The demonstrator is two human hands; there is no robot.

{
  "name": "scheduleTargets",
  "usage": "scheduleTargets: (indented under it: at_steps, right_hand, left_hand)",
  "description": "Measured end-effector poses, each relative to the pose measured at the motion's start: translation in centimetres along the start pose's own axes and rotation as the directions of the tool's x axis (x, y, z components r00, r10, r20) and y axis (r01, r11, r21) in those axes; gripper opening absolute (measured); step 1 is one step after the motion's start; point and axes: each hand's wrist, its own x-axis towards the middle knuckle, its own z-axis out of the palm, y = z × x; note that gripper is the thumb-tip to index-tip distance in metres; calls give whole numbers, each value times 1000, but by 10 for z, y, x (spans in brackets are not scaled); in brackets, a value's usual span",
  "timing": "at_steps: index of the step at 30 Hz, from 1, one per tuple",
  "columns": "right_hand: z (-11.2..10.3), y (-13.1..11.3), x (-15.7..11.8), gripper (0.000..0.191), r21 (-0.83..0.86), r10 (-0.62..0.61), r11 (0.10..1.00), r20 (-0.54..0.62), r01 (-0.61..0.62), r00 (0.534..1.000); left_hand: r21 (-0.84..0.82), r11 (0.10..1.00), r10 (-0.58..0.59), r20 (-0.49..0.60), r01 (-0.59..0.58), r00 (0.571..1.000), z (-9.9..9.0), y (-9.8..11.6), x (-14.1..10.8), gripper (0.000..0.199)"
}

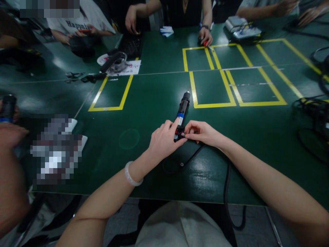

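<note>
An electric screwdriver [183, 105], black and silver with a blue band, lies on the green table, its thin bit pointing away from me. My left hand [163, 140] is closed round its near part, index finger along the silver section. At the near end its inside seems exposed, with small red and dark parts [180, 133] showing. There my right hand [203, 132] pinches with thumb and fingertips; what sits between them is too small to make out. Just below my hands a black cable [193, 156] with a round metal end lies on the table.
Yellow tape rectangles [214, 105] mark the green table [151, 89]. Black cables [312, 106] bunch at the right edge. Back right stands a silver box [235, 24]. A clear roll [120, 61] rests on paper at back left. Co-workers' hands [205, 36] are across and at left.
</note>
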Motion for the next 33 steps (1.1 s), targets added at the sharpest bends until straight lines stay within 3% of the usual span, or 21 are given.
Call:
scheduleTargets:
  at_steps: [8, 15, 21, 33]
  right_hand:
    - [4, -1, 1, 25, 62, 43, 997, -22, -41, 999]
    - [4, -3, 0, 16, 109, 58, 993, -38, -54, 998]
    - [4, -3, 1, 13, 125, 59, 991, -38, -53, 998]
    - [-11, -5, 1, 13, 49, 48, 998, -203, -39, 978]
  left_hand:
    - [-149, 989, -2, -21, -1, 1000, 8, -3, 1, 78]
    - [-255, 967, -24, -35, 15, 999, 12, -3, 3, 81]
    - [-253, 967, -30, -55, 15, 998, 15, -2, 4, 73]
    - [-172, 985, -14, -31, 8, 999, 10, -2, 5, 73]
